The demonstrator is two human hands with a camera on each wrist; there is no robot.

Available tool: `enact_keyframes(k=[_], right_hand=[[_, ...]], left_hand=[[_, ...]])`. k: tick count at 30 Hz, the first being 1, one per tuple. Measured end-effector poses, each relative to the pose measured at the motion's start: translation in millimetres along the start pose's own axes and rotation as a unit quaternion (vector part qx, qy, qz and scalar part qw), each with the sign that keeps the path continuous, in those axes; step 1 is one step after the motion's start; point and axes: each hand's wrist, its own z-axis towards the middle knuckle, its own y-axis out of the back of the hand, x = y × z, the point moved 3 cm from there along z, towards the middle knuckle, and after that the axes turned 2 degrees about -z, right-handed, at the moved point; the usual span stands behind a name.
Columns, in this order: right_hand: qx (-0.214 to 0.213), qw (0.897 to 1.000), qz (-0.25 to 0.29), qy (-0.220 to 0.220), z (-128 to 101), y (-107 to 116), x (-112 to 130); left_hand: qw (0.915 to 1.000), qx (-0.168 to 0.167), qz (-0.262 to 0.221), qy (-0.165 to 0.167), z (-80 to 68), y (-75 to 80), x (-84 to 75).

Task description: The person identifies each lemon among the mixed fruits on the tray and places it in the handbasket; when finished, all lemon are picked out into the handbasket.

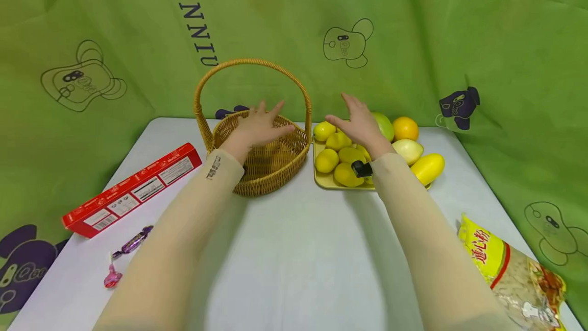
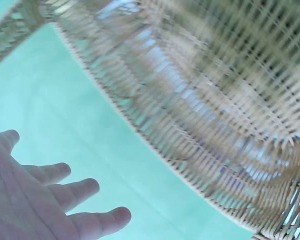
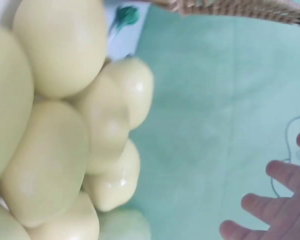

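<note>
A woven wicker basket [image 1: 275,167] with a tall arched handle stands at the table's back centre. My left hand [image 1: 261,125] hovers over it with fingers spread, holding nothing; the left wrist view shows those fingers [image 2: 75,195] beside the basket weave [image 2: 200,120]. To the right, a yellow tray [image 1: 323,180] carries several yellow lemons [image 1: 327,160], a green fruit, an orange [image 1: 405,128] and a pale pear-like fruit. My right hand [image 1: 359,120] floats above the lemons, fingers extended and empty. The right wrist view shows lemons [image 3: 55,150] close up and my fingertips [image 3: 270,200] apart from them.
A long red box [image 1: 133,188] lies at the left, with two wrapped candies [image 1: 133,243] nearer the front edge. A yellow bag of pasta [image 1: 514,275] lies at the front right. Green printed cloth hangs behind and at both sides of the white table [image 1: 298,254].
</note>
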Motion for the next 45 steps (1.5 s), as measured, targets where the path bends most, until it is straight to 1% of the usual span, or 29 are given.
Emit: enact_keyframes(k=[4, 7, 9, 12, 14, 15, 16, 17, 18, 19, 21, 22, 23, 24, 26, 28, 29, 31, 33, 34, 35, 37, 38, 40, 42, 45], right_hand=[[-0.018, 0.996, 0.093, 0.005, -9, 4, -2], [-0.028, 0.988, 0.153, 0.010, -16, 4, -4], [-0.034, 0.982, 0.186, 0.013, -22, 3, -6], [-0.037, 0.972, 0.229, 0.017, -32, 3, -7], [-0.041, 0.965, 0.257, 0.021, -40, 3, -8], [-0.042, 0.961, 0.272, 0.022, -45, 3, -9], [-0.044, 0.957, 0.285, 0.025, -48, 2, -9], [-0.046, 0.953, 0.297, 0.028, -52, 0, -10], [-0.049, 0.949, 0.310, 0.031, -55, -2, -11], [-0.050, 0.945, 0.321, 0.033, -58, -4, -12], [-0.051, 0.939, 0.339, 0.037, -64, -9, -13], [-0.051, 0.936, 0.347, 0.040, -67, -11, -14], [-0.051, 0.933, 0.355, 0.041, -70, -14, -15], [-0.053, 0.930, 0.362, 0.041, -72, -16, -16], [-0.059, 0.923, 0.378, 0.043, -77, -21, -17], [-0.070, 0.913, 0.401, 0.041, -81, -24, -18], [-0.076, 0.906, 0.415, 0.042, -83, -26, -18], [-0.091, 0.887, 0.450, 0.050, -87, -29, -19], [-0.105, 0.867, 0.483, 0.065, -90, -31, -22], [-0.110, 0.858, 0.496, 0.072, -92, -33, -23], [-0.115, 0.850, 0.508, 0.078, -93, -34, -24], [-0.121, 0.840, 0.522, 0.087, -95, -36, -28], [-0.121, 0.838, 0.525, 0.089, -96, -38, -30], [-0.120, 0.838, 0.526, 0.083, -97, -40, -35], [-0.116, 0.842, 0.520, 0.078, -99, -42, -41], [-0.110, 0.850, 0.511, 0.071, -101, -45, -48]], left_hand=[[0.9984, -0.024, -0.038, -0.033, -19.8, 8.5, -0.5], [0.9948, -0.055, -0.063, -0.058, -38.5, 13.0, 2.3], [0.9906, -0.080, -0.083, -0.074, -53.3, 15.4, 5.2], [0.9803, -0.123, -0.123, -0.094, -76.4, 16.3, 13.1], [0.9692, -0.157, -0.161, -0.100, -91.4, 15.9, 21.1], [0.9616, -0.178, -0.183, -0.100, -98.8, 15.3, 25.6], [0.9514, -0.202, -0.209, -0.101, -105.3, 13.8, 31.5], [0.9390, -0.228, -0.237, -0.098, -111.8, 12.1, 37.5], [0.9254, -0.253, -0.267, -0.091, -118.1, 9.8, 43.5], [0.9098, -0.280, -0.295, -0.085, -123.3, 6.7, 49.4], [0.8753, -0.326, -0.351, -0.069, -131.8, -2.2, 60.5], [0.8588, -0.342, -0.377, -0.055, -134.4, -7.8, 65.7], [0.8446, -0.354, -0.400, -0.038, -136.4, -13.6, 70.2], [0.8335, -0.363, -0.416, -0.020, -137.3, -19.6, 74.6], [0.8154, -0.376, -0.440, 0.013, -136.7, -31.0, 82.0], [0.8011, -0.385, -0.456, 0.045, -134.8, -40.8, 88.5], [0.7954, -0.390, -0.461, 0.058, -133.5, -44.9, 91.6], [0.7830, -0.390, -0.477, 0.085, -130.6, -52.5, 96.6], [0.7705, -0.382, -0.498, 0.109, -127.2, -59.2, 100.3], [0.7662, -0.375, -0.507, 0.123, -125.9, -62.3, 101.9], [0.7617, -0.367, -0.517, 0.134, -124.8, -65.1, 103.2], [0.7536, -0.351, -0.535, 0.149, -122.7, -69.9, 105.3], [0.7510, -0.344, -0.543, 0.152, -121.7, -71.8, 105.9], [0.7503, -0.329, -0.552, 0.155, -119.7, -75.0, 107.0], [0.7512, -0.318, -0.559, 0.150, -117.3, -77.3, 107.5], [0.7548, -0.306, -0.561, 0.147, -113.4, -79.8, 107.2]])
